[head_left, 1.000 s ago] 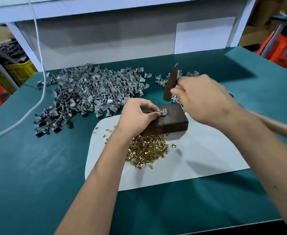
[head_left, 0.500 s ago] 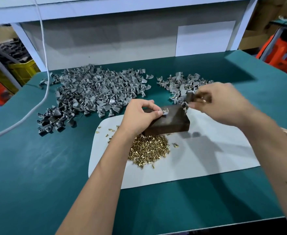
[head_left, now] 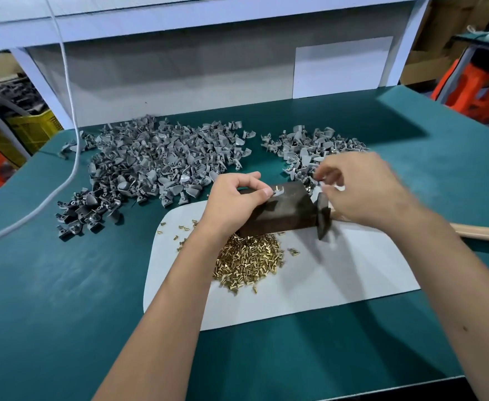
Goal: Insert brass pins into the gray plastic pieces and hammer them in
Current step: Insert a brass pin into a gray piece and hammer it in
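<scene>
From the head camera, a dark green felt-covered workbench point(head_left: 64, 299) fills the view, with a pale grey back panel point(head_left: 179, 76) and a white shelf edge above it. A white cable point(head_left: 72, 117) hangs down at the left and trails off the bench. Beyond the bench's left edge sits a yellow plastic crate point(head_left: 32, 128); beyond the right edge, an orange plastic stool point(head_left: 474, 91).

A white rounded-corner mat point(head_left: 338, 273) lies in the middle of the bench. On it stand a dark brown rectangular block point(head_left: 283, 212) and, just in front of the block, a heap of small brass pins point(head_left: 249, 261), with a few strays to the left.

A large pile of gray plastic pieces point(head_left: 156, 163) spreads behind the mat on the left; a smaller pile point(head_left: 306, 149) lies to the right, apart from it.

The left hand point(head_left: 231, 201) pinches one gray piece with a brass pin in it point(head_left: 278, 191) on the block's top. The right hand point(head_left: 361, 189) has curled fingers, blurred; whether they hold anything cannot be told. A dark metal hammer head point(head_left: 322, 211) sits against the block's right end, its wooden handle point(head_left: 486, 233) running rightward under the right arm.

The near bench and the far right corner are bare green felt.
</scene>
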